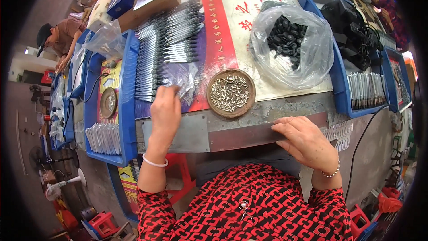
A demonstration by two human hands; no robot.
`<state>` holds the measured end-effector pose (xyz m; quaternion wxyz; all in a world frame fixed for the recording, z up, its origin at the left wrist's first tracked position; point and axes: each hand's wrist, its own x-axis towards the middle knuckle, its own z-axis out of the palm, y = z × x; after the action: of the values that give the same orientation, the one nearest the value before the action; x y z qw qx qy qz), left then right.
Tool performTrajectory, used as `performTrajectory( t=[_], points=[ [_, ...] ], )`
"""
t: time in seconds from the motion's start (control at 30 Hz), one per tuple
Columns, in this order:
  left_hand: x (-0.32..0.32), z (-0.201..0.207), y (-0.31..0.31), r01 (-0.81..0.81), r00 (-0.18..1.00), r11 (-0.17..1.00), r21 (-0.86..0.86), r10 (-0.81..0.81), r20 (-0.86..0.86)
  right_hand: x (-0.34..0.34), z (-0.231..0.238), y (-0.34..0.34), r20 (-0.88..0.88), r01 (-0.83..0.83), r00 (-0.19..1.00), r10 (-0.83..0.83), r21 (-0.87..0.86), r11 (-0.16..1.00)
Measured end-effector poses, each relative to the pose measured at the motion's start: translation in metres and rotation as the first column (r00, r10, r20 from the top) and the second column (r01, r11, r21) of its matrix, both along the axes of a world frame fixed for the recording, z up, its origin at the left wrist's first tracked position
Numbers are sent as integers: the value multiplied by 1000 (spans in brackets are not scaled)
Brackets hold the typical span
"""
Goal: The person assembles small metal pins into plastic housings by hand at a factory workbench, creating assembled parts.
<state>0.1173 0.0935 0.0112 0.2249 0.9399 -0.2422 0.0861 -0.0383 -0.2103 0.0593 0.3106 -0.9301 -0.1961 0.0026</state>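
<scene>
My left hand is above the table by a clear plastic bag, its fingers curled together; whatever may be in them is too small to tell. Just beyond it lie stacked rows of slender silver pieces with dark ends. My right hand rests at the table's front edge, thumb apart from the fingers, with nothing visible between them. Between the hands, a round brown dish contains many small silver metal pins. Past my right hand, a clear plastic bag stands open around black rounded parts.
Blue trays flank the work area: the left tray holds flat silver pieces, the right tray more pieces and black cables. Dark metal strip lines the front edge. Another person sits at the far left.
</scene>
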Motion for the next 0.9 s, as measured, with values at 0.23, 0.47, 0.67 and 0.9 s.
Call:
performTrajectory(
  t=[0.23,0.47,0.67,0.9],
  points=[
    [-40,44,-14,-171,973,865,-472,74,-216,-16,4,-40,104,263,955,-277,131,956],
    [-83,34,-43,-282,772,626,-727,-303,-559,-26,6,-106,270,775,523,-808,242,583],
    [-106,28,-72,-383,598,601,-701,-417,-684,-21,-6,-163,427,846,474,-770,22,533],
    [-114,28,-78,-349,530,653,-672,-454,-716,7,-19,-165,239,718,696,-677,-222,660]
  ],
)
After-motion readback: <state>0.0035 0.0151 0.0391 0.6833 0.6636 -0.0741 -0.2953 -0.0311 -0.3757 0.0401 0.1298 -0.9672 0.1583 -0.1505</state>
